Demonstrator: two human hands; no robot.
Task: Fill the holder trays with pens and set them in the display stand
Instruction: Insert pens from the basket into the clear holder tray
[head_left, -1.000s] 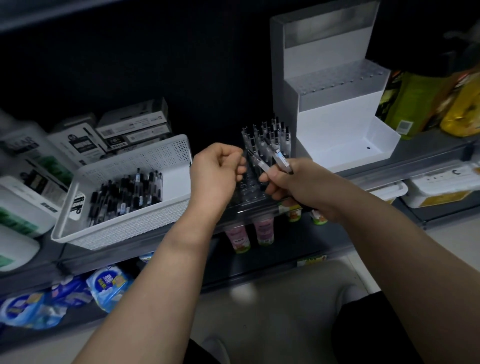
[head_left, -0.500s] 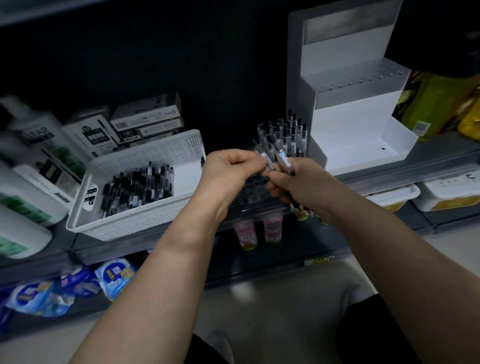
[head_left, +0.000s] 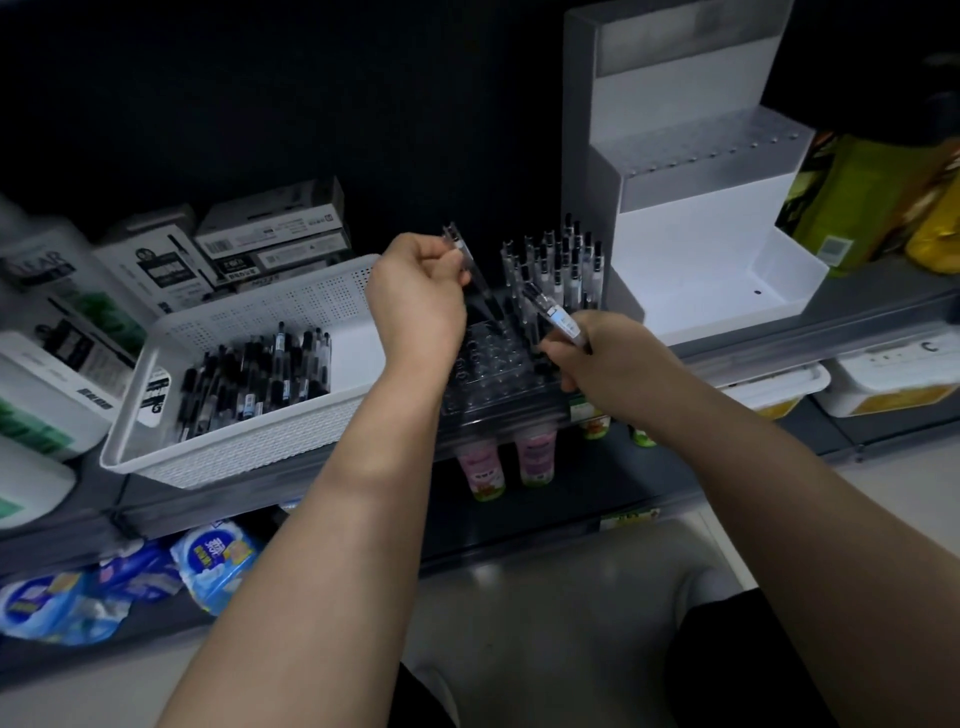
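Holder tray (head_left: 498, 387) below both grips, left hand (head_left: 415, 306) pinches a pen (head_left: 483, 288) tip-down over it, right hand (head_left: 608, 358) grips a second pen (head_left: 558, 318), slanted, standing pens (head_left: 563, 267) just behind.

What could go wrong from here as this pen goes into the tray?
1. The left hand holds its pen tilted over the tray; the tip may miss a hole and skid.
2. The right hand holds a spare pen close to the standing pens and could knock them.
3. The tray seems to lie at the front edge of the shelf; a push might tip it off.
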